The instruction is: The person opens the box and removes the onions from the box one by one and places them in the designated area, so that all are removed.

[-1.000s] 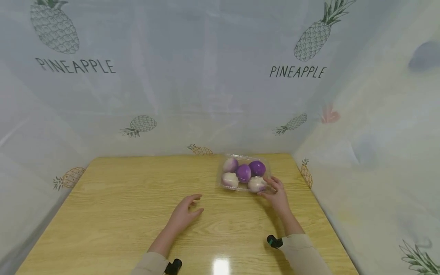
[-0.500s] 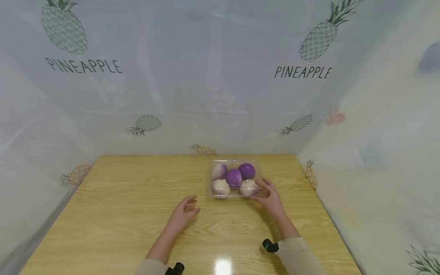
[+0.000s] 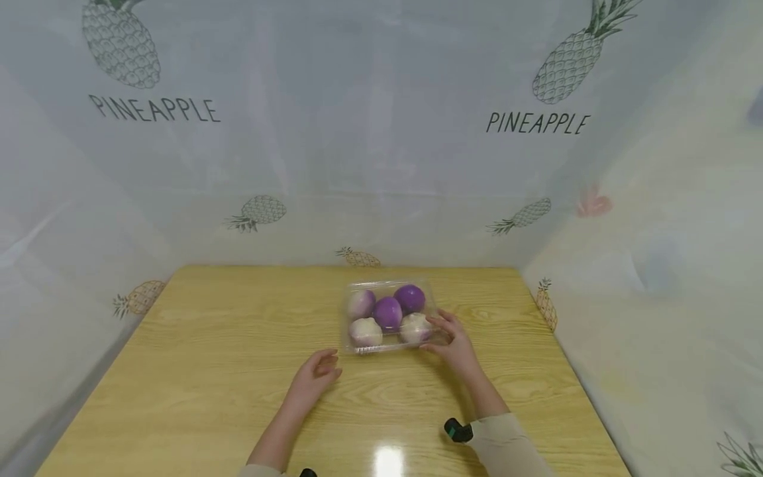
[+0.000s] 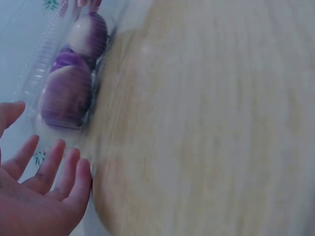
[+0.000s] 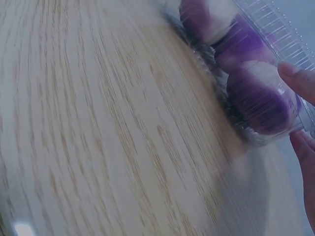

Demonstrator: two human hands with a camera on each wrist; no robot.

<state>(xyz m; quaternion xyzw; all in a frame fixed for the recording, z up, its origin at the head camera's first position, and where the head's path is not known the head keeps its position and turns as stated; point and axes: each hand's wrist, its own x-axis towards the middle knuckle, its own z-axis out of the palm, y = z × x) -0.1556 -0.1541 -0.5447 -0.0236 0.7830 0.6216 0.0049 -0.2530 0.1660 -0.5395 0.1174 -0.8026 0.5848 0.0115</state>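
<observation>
A clear plastic clamshell box [image 3: 390, 346] holds several round purple-and-white vegetables [image 3: 387, 315] that look like turnips. My right hand [image 3: 457, 348] grips the box's right end between thumb and fingers; in the right wrist view the thumb [image 5: 300, 82] lies on the plastic. Off the box's front left corner is my left hand [image 3: 311, 383], its fingers relaxed and holding nothing. The left wrist view has the spread left hand [image 4: 42, 199] apart from the near end of the box [image 4: 32, 83].
The wooden tabletop [image 3: 226, 344] stretches to both sides and in front of the box. Behind and beside it hangs a pale curtain [image 3: 381, 146] printed with pineapples. A small black wrist camera [image 3: 457, 430] sits by the right sleeve.
The box, gripped by my right hand, has moved left and nearer to me over the table. My left hand has come slightly closer to me. The head view has shifted a little.
</observation>
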